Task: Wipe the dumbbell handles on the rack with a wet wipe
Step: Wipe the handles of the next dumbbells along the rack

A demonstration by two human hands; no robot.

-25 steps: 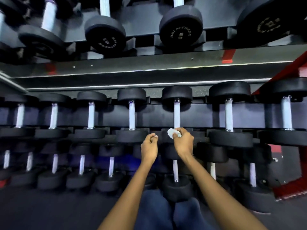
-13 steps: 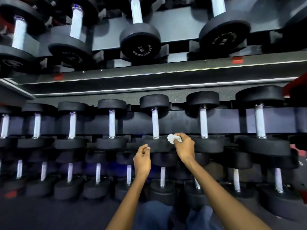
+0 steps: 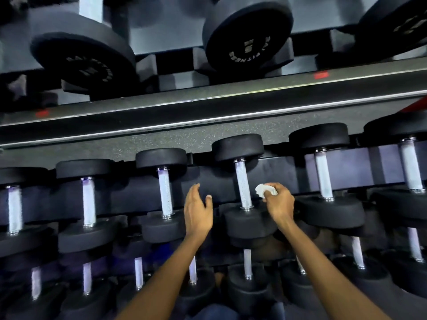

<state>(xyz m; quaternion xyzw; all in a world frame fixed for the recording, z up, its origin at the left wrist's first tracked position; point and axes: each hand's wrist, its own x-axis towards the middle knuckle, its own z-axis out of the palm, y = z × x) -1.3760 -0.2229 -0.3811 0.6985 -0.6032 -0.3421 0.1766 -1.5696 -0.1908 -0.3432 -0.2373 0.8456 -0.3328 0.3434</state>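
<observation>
Across the head view runs a dark three-tier rack (image 3: pixel 208 105), its grey front rail crossing from edge to edge, with speckled flooring showing behind the middle tier. On that tier, black dumbbells lie with pale knurled handles pointing away. The right hand (image 3: pixel 279 204) pinches a crumpled white wet wipe (image 3: pixel 265 190) just right of one handle (image 3: pixel 242 183) (touching or not, I cannot tell). The left hand (image 3: pixel 197 211) hovers with fingers spread, holding nothing, in the gap between that handle and the next one leftward (image 3: pixel 165 192). Upper dumbbells are cut off by the top edge; the bottom tier is dim, partly hidden behind both forearms.
</observation>
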